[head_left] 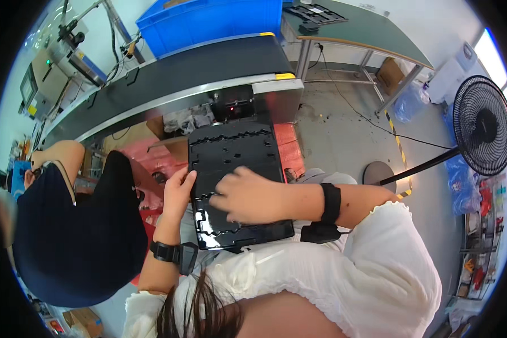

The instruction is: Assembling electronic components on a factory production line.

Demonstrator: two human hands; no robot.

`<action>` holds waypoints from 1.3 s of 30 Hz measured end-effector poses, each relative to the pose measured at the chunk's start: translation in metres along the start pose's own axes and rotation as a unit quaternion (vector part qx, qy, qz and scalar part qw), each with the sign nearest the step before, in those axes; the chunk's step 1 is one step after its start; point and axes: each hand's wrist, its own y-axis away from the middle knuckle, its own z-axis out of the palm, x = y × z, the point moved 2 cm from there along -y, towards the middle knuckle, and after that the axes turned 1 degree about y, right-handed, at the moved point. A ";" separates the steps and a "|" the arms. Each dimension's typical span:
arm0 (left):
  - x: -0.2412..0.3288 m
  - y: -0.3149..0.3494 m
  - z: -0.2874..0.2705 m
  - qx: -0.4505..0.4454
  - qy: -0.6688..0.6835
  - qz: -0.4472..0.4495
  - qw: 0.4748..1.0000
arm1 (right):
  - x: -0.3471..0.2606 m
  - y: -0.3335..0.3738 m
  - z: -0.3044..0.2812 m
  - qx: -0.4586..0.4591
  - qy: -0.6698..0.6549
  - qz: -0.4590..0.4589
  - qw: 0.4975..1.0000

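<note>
A glossy black plastic panel [253,155], rectangular with molded notches and small raised bits along its rows, lies across my lap and reaches toward the conveyor. My left hand [176,196] grips its left edge; the thumb lies at the rim and the other fingers are partly hidden. Over the panel's middle is my right hand [252,196], its bent fingers apart and a little blurred. They are on or just above the surface; I cannot tell if they touch it. No object shows in the right hand. Both wrists wear black straps.
A black conveyor belt [208,65] runs ahead, with a blue bin [208,25] behind it. A green-topped table [366,28] holds black panels at far right. A standing fan [483,127] is to the right. Close on my left sits a person in a dark cap [79,242].
</note>
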 end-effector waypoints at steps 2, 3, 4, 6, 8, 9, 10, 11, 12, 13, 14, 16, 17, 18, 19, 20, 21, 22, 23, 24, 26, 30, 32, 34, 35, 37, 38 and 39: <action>-0.008 -0.011 0.001 0.122 -0.208 0.201 0.949 | 0.020 0.022 0.022 0.002 0.132 0.138 0.982; -0.012 -0.018 0.007 0.117 -0.208 0.208 0.949 | 0.022 0.034 0.040 0.021 0.240 0.196 0.951; -0.016 -0.022 0.011 0.127 -0.206 0.217 0.946 | 0.021 0.037 0.045 0.024 0.241 0.197 0.950; -0.025 -0.034 0.020 0.106 -0.150 0.215 0.959 | 0.020 0.041 0.050 0.067 0.247 0.184 0.949; -0.029 -0.040 0.029 0.122 -0.184 0.210 0.953 | 0.037 0.041 0.057 0.127 0.164 0.188 0.960; -0.027 -0.041 0.034 0.142 -0.216 0.203 0.945 | 0.045 0.043 0.056 0.185 0.081 0.185 0.962; -0.029 -0.045 0.035 0.145 -0.235 0.190 0.942 | 0.049 0.046 0.056 0.216 0.045 0.187 0.957; -0.028 -0.044 0.036 0.144 -0.235 0.192 0.942 | 0.052 0.048 0.057 0.216 0.046 0.189 0.957; -0.026 -0.042 0.037 0.143 -0.219 0.190 0.946 | 0.056 0.050 0.057 0.233 0.015 0.192 0.953; -0.026 -0.041 0.038 0.142 -0.202 0.189 0.950 | 0.059 0.051 0.057 0.250 -0.016 0.194 0.948; -0.027 -0.041 0.041 0.142 -0.200 0.189 0.951 | 0.060 0.053 0.058 0.249 -0.015 0.195 0.949; -0.029 -0.037 0.043 0.161 -0.107 0.204 0.960 | 0.061 0.053 0.057 0.276 -0.047 0.212 0.936; -0.030 -0.034 0.043 0.166 -0.103 0.203 0.959 | 0.063 0.053 0.054 0.273 -0.046 0.208 0.938; -0.029 -0.032 0.042 0.173 -0.092 0.196 0.961 | 0.064 0.049 0.044 0.220 -0.057 0.211 0.951; -0.030 -0.032 0.042 0.180 -0.081 0.189 0.962 | 0.067 0.046 0.034 0.166 -0.067 0.214 0.960; -0.032 -0.033 0.042 0.186 -0.075 0.190 0.961 | 0.077 0.040 0.017 0.163 -0.062 0.208 0.962; -0.036 -0.034 0.042 0.181 -0.061 0.167 0.967 | 0.094 0.032 0.001 0.050 -0.187 0.213 0.958; -0.040 -0.033 0.041 0.177 -0.047 0.143 0.973 | 0.107 0.023 -0.017 -0.067 -0.306 0.212 0.926; -0.042 -0.034 0.041 0.181 -0.042 0.147 0.972 | 0.119 0.012 -0.040 -0.084 -0.333 0.192 0.919; -0.040 -0.034 0.042 0.169 -0.024 0.142 0.975 | 0.134 -0.002 -0.062 -0.077 -0.314 0.161 0.932; -0.031 -0.028 0.042 0.160 -0.008 0.131 0.978 | 0.158 -0.037 -0.095 0.046 -0.252 0.147 0.955; -0.036 -0.027 0.044 0.160 0.028 0.136 0.977 | 0.244 -0.121 -0.120 0.227 -0.205 0.206 0.930; -0.041 -0.026 0.043 0.167 0.028 0.134 0.976 | 0.281 -0.163 -0.122 0.222 -0.085 0.242 0.941; -0.050 -0.028 0.043 0.172 0.010 0.139 0.975 | 0.315 -0.190 -0.104 0.257 -0.009 0.254 0.933; -0.044 -0.028 0.042 0.175 0.007 0.138 0.975 | 0.327 -0.198 -0.095 0.286 0.064 0.267 0.918; -0.024 -0.017 0.039 0.158 -0.029 0.134 0.978 | 0.336 -0.210 -0.088 0.220 0.060 0.293 0.928; -0.011 -0.015 0.037 0.148 -0.056 0.164 0.974 | 0.354 -0.210 -0.088 0.101 0.008 0.339 0.935; 0.002 -0.014 0.030 0.149 -0.059 0.162 0.974 | 0.367 -0.209 -0.083 -0.022 -0.046 0.378 0.925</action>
